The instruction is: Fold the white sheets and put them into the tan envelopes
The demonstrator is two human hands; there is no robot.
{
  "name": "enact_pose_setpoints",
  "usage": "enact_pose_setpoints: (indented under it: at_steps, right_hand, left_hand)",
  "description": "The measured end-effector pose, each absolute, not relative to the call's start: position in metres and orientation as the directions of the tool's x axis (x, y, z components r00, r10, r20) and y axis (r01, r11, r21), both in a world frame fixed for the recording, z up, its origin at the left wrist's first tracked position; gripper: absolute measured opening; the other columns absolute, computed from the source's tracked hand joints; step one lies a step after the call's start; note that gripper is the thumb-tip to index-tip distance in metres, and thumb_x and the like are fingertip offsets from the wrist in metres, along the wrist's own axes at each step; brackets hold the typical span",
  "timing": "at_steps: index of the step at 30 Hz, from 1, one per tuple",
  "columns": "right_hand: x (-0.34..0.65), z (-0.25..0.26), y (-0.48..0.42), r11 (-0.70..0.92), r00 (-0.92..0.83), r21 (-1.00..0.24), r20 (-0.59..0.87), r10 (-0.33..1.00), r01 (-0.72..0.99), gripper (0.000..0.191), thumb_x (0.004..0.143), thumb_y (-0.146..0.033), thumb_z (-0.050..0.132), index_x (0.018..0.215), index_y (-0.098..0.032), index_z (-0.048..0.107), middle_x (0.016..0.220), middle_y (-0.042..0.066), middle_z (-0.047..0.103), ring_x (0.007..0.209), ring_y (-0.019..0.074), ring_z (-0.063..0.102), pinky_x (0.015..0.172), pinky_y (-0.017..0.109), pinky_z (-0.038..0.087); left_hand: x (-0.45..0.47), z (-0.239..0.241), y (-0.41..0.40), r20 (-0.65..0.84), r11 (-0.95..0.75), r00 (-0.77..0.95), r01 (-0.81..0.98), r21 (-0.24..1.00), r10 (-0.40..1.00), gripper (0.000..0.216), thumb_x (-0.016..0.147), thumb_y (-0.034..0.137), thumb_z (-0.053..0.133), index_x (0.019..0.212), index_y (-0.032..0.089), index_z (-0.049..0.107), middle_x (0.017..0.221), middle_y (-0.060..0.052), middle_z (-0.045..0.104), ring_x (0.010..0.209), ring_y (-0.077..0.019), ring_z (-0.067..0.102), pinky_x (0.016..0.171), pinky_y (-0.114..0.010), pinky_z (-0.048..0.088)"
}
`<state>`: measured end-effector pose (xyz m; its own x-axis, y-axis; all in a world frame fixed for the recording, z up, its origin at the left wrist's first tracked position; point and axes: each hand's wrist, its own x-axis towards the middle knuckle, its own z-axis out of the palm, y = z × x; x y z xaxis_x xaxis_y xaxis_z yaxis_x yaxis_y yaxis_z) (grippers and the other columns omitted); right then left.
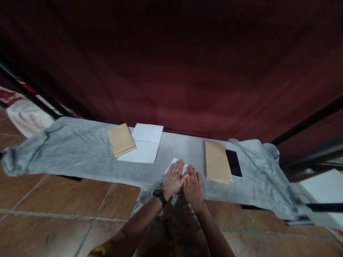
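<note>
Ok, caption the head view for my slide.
Left hand and right hand flat over white paper, kraft envelopes to either side on grey cloth.

White is shown by the folded paper (168,169) and the larger sheet (146,144), plain tan by the left envelopes (122,139) and the right envelopes (217,160). Black is seen on the phone screen (234,163) and wristwatch (160,197). The cloth (88,153) is mottled in grey, the curtain (171,78) is coloured deep maroon, and the orange-brown floor tiles (77,196) are divided by pale grey lines (53,215).
</note>
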<state>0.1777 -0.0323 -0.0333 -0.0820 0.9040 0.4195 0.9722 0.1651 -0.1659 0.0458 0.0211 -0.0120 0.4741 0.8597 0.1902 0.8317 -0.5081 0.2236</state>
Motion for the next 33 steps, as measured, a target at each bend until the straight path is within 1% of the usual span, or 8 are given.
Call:
enact_pose_setpoints:
  at_steps: [5, 10, 16, 20, 22, 27, 31, 33]
  right_hand:
    - [0.187, -0.037, -0.04, 0.139, -0.053, -0.184, 0.409, 0.911, 0.973, 0.056, 0.104, -0.035, 0.035, 0.154, -0.009, 0.03, 0.152, 0.02, 0.044, 0.14, 0.0277, 0.042, 0.114, 0.049, 0.032]
    - [0.195, -0.04, -0.048, 0.132, -0.043, -0.189, 0.416, 0.908, 0.973, 0.059, 0.105, -0.039, 0.033, 0.155, -0.009, 0.028, 0.151, 0.02, 0.046, 0.139, 0.0289, 0.043, 0.114, 0.049, 0.031]
    - [0.205, -0.043, -0.058, 0.105, -0.025, -0.176, 0.407, 0.913, 0.979, 0.057, 0.105, -0.041, 0.033, 0.153, -0.01, 0.033, 0.151, 0.017, 0.046, 0.138, 0.0284, 0.044, 0.116, 0.048, 0.028]
    - [0.207, -0.041, -0.06, 0.095, -0.012, -0.194, 0.392, 0.92, 0.976, 0.055, 0.105, -0.039, 0.031, 0.152, -0.012, 0.036, 0.151, 0.015, 0.047, 0.138, 0.028, 0.045, 0.116, 0.048, 0.028]
    - [0.207, -0.04, -0.06, 0.091, -0.002, -0.206, 0.395, 0.919, 0.974, 0.054, 0.104, -0.039, 0.032, 0.151, -0.012, 0.038, 0.151, 0.015, 0.047, 0.138, 0.028, 0.045, 0.115, 0.048, 0.029]
    - [0.207, -0.037, -0.06, 0.104, 0.005, -0.236, 0.421, 0.907, 0.966, 0.049, 0.104, -0.03, 0.031, 0.146, -0.011, 0.047, 0.147, 0.015, 0.052, 0.136, 0.0259, 0.047, 0.114, 0.046, 0.031]
    - [0.211, -0.038, -0.058, 0.123, 0.019, -0.287, 0.445, 0.895, 0.95, 0.047, 0.101, -0.023, 0.03, 0.142, -0.014, 0.052, 0.143, 0.014, 0.057, 0.135, 0.0235, 0.049, 0.112, 0.045, 0.034]
    - [0.212, -0.04, -0.056, 0.124, 0.033, -0.317, 0.447, 0.894, 0.94, 0.047, 0.099, -0.019, 0.031, 0.14, -0.015, 0.053, 0.141, 0.013, 0.059, 0.133, 0.0227, 0.05, 0.111, 0.044, 0.036]
  left_hand:
    - [0.025, -0.012, 0.029, 0.187, -0.431, 0.4, 0.887, 0.169, 0.897, 0.063, 0.102, 0.047, 0.03, 0.152, 0.01, 0.035, 0.158, -0.014, 0.036, 0.149, -0.0235, 0.029, 0.122, -0.043, 0.025]
    - [0.014, -0.014, 0.03, 0.192, -0.382, 0.352, 0.912, 0.151, 0.916, 0.063, 0.102, 0.047, 0.028, 0.153, 0.011, 0.034, 0.158, -0.013, 0.036, 0.149, -0.0233, 0.029, 0.122, -0.044, 0.025]
    - [0.004, -0.01, 0.027, 0.195, -0.366, 0.334, 0.916, 0.163, 0.922, 0.063, 0.102, 0.048, 0.031, 0.153, 0.012, 0.033, 0.157, -0.015, 0.037, 0.148, -0.0249, 0.03, 0.121, -0.047, 0.025]
    - [-0.01, -0.006, 0.02, 0.227, -0.425, 0.387, 0.892, 0.154, 0.894, 0.059, 0.102, 0.045, 0.036, 0.152, 0.014, 0.037, 0.158, -0.015, 0.037, 0.147, -0.0261, 0.032, 0.121, -0.048, 0.027]
    - [-0.014, -0.005, 0.014, 0.225, -0.497, 0.465, 0.859, 0.119, 0.857, 0.056, 0.102, 0.042, 0.038, 0.15, 0.013, 0.039, 0.158, -0.015, 0.036, 0.148, -0.0264, 0.031, 0.12, -0.047, 0.028]
    - [-0.004, -0.005, 0.001, 0.117, -0.7, 0.691, 0.712, 0.062, 0.713, 0.043, 0.103, 0.027, 0.037, 0.142, 0.016, 0.05, 0.151, -0.012, 0.048, 0.143, -0.0221, 0.04, 0.119, -0.045, 0.03]
    - [0.021, -0.004, -0.004, 0.09, -0.725, 0.719, 0.686, 0.064, 0.689, 0.04, 0.1, 0.028, 0.046, 0.138, 0.016, 0.053, 0.148, -0.014, 0.052, 0.141, -0.0242, 0.043, 0.117, -0.044, 0.034]
    - [0.033, -0.002, -0.006, 0.059, -0.731, 0.729, 0.681, 0.036, 0.682, 0.039, 0.099, 0.024, 0.047, 0.136, 0.013, 0.054, 0.146, -0.017, 0.053, 0.139, -0.0265, 0.047, 0.114, -0.044, 0.037]
